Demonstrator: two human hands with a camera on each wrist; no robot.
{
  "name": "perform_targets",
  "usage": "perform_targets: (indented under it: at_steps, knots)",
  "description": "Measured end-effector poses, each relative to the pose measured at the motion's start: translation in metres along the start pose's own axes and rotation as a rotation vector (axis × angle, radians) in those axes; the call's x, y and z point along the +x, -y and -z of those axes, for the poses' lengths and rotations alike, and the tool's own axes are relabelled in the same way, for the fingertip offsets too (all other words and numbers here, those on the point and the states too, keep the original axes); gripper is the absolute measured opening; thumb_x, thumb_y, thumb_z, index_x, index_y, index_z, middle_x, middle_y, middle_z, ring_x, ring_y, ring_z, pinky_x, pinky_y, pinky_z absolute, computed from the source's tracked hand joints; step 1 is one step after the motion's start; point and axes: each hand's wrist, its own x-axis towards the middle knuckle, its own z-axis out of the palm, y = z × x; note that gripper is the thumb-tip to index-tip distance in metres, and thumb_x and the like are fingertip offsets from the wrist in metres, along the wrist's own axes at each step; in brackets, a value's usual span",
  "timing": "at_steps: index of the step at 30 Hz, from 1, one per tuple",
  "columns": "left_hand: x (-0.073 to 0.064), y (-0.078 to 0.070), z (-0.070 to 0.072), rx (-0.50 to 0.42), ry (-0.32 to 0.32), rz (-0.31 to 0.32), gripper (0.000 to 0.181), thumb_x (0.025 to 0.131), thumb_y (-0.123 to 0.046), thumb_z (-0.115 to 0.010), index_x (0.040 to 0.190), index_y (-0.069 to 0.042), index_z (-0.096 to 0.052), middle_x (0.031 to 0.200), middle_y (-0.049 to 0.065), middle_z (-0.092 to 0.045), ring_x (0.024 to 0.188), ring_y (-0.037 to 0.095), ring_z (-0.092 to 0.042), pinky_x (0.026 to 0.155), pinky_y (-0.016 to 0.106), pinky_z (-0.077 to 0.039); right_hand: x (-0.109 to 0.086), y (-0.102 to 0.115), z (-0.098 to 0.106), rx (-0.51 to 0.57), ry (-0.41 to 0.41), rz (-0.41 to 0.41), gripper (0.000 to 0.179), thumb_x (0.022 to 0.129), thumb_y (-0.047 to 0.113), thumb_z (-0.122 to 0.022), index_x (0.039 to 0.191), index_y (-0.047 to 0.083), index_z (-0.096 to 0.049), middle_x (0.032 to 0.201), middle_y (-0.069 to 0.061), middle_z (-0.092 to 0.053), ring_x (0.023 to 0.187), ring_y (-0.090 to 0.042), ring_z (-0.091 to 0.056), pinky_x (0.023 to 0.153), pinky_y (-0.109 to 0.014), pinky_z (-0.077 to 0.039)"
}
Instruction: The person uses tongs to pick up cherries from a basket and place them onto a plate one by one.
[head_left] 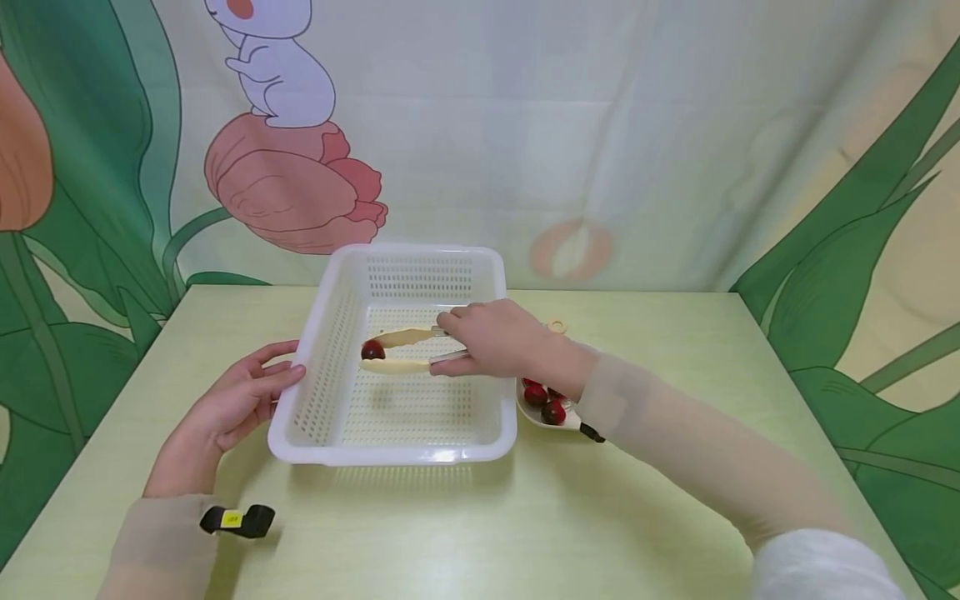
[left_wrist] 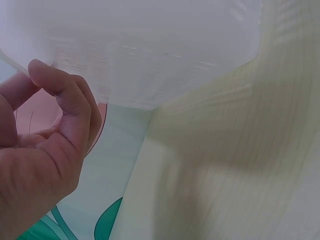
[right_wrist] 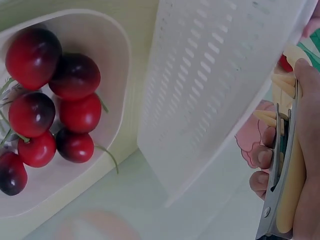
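Observation:
My left hand (head_left: 243, 396) pinches the left rim of a white perforated plastic basket (head_left: 390, 455), thumb at the rim and fingers outside. In the left wrist view, that hand (left_wrist: 55, 115) has bent fingers at the basket's edge. My right hand (head_left: 498, 337) holds metal tongs (head_left: 401, 366) with cream-coloured tips, reaching over the basket's right side. Between the tips is a dark red cherry (head_left: 372, 350), above the basket's floor. The right wrist view shows the tongs (right_wrist: 290, 185) in the right hand's grip, their tips partly hidden.
Right of the basket stands a white dish (right_wrist: 125, 60) with several dark red cherries (right_wrist: 80, 112), some with green stems; my right forearm partly covers it in the head view. Behind the pale table (head_left: 360, 542) hangs a curtain (head_left: 465, 133) printed with plants and a white animal.

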Motion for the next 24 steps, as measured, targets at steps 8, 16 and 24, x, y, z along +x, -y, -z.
perform_targets:
  at_steps: [8,16,24]
  knots:
    - [0.0,0.0,0.001,-0.013,0.015,-0.019,0.059,0.102,-0.021,-0.065,0.152,-0.019,-0.033,0.128,-0.002,-0.064,0.108,0.021,-0.069,0.091,0.035,-0.056,-0.021,-0.013,0.01,0.059,-0.068,-0.052,0.055,0.095,0.065,-0.059,0.107,0.011,-0.062,0.083,0.005,-0.056,0.068,-0.014,-0.054,0.053,-0.029,-0.043]
    - [0.0,0.001,0.001,-0.026,0.012,-0.015,0.057,0.102,-0.02,-0.065,0.15,-0.019,-0.035,0.125,-0.002,-0.065,0.105,0.02,-0.07,0.089,0.035,-0.058,-0.045,-0.035,0.017,0.202,-0.148,-0.166,0.057,0.095,0.062,-0.061,0.119,0.011,-0.06,0.095,0.002,-0.063,0.077,-0.013,-0.057,0.058,-0.032,-0.046]
    - [0.0,0.0,0.0,-0.051,0.024,-0.019,0.051,0.103,-0.017,-0.063,0.147,-0.017,-0.038,0.121,0.001,-0.067,0.101,0.02,-0.07,0.085,0.034,-0.059,-0.074,-0.052,0.014,0.24,-0.195,-0.26,0.05,0.094,0.06,-0.064,0.114,0.014,-0.061,0.098,0.005,-0.065,0.071,-0.014,-0.056,0.057,-0.034,-0.047]
